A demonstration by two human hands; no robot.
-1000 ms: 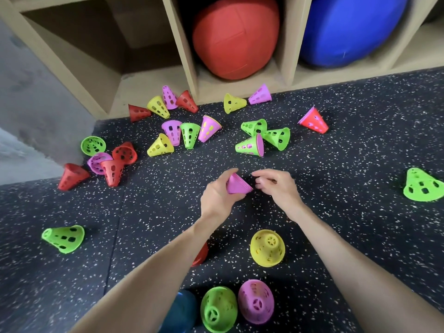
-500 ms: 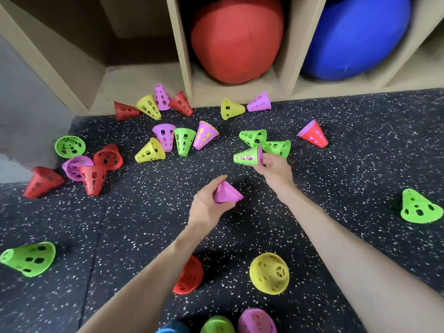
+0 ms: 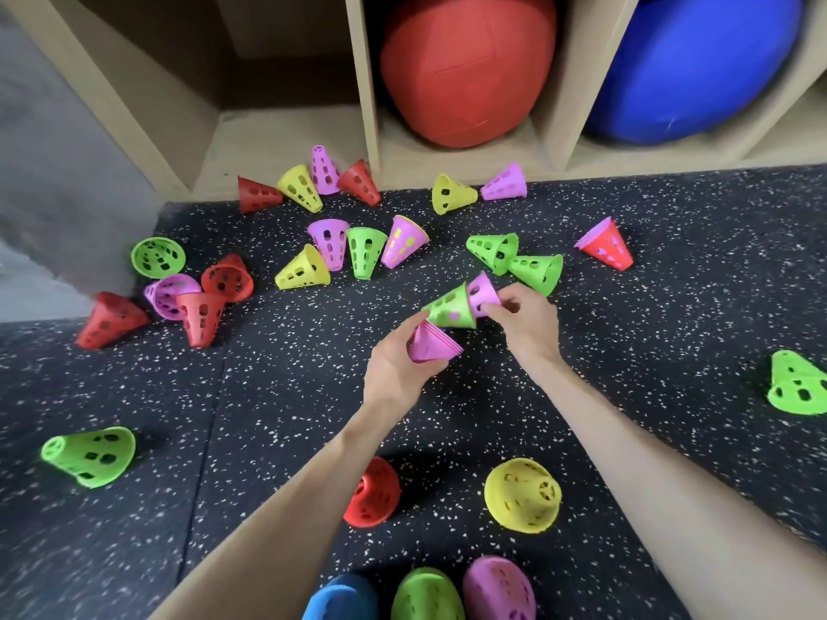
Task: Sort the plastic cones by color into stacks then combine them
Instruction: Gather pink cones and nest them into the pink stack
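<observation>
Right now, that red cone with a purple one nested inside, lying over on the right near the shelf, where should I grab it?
Take the red cone by its wide rim, coming from the upper left. It lies on its side with the open end facing that way, and the purple cone shows at that rim, so thumb outside and fingers inside pinches both walls, judging from this view.

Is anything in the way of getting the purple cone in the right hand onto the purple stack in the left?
Yes. The purple cone pinched by the right hand is nested inside a green cone. That green one must come off first, and it sits right above the purple stack held by the left hand.
</observation>
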